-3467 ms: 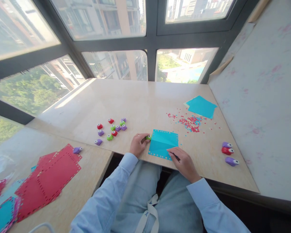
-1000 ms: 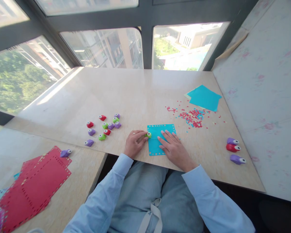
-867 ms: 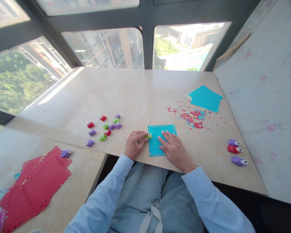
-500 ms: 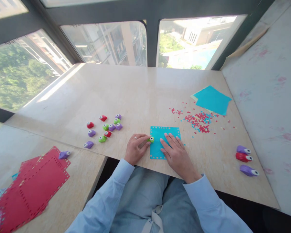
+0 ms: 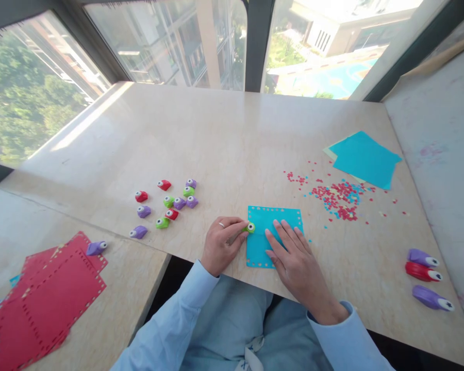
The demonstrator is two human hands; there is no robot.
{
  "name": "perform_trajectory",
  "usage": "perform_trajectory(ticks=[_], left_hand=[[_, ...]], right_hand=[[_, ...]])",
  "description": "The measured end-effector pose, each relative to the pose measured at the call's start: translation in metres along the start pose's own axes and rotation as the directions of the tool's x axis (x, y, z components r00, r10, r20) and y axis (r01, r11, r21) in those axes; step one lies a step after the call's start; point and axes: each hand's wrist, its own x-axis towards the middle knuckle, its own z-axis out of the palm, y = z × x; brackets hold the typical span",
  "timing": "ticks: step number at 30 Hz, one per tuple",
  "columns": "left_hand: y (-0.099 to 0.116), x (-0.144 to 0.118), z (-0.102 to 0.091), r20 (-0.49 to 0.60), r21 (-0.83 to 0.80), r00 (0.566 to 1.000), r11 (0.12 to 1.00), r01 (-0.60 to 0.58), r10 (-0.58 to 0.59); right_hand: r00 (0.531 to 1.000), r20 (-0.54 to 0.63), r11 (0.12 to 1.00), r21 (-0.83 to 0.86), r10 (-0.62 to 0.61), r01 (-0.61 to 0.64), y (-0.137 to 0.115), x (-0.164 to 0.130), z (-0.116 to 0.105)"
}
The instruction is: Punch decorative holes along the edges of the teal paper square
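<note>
Basically, left hand (image 5: 221, 243) pinches small green plastic punch (image 5: 250, 227) on thin teal paper sheet's (image 5: 272, 221) left edge; right hand (image 5: 297, 257) open, pressing flat. Paper looks light, floppy: pin beside the pinch.

The left hand (image 5: 222, 243) pinches a green punch (image 5: 250, 227) at the blue paper's (image 5: 263, 226) edge; the right hand (image 5: 294, 255) lies flat on it.

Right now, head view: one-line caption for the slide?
Left hand pinches a small green punch at the edge of a folded blue sheet while the right hand presses it flat on the table.
</note>
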Motion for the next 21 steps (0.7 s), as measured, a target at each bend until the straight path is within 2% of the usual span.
perform_trajectory(ticks=[21], left_hand=[[0.0041,0.0019,-0.001,-0.009,-0.006,1.0,1.0,-0.018,0.018]], right_hand=[[0.998,-0.022,0.998,0.007,-0.059,0.059,0.0019,0.0004,-0.0025]])
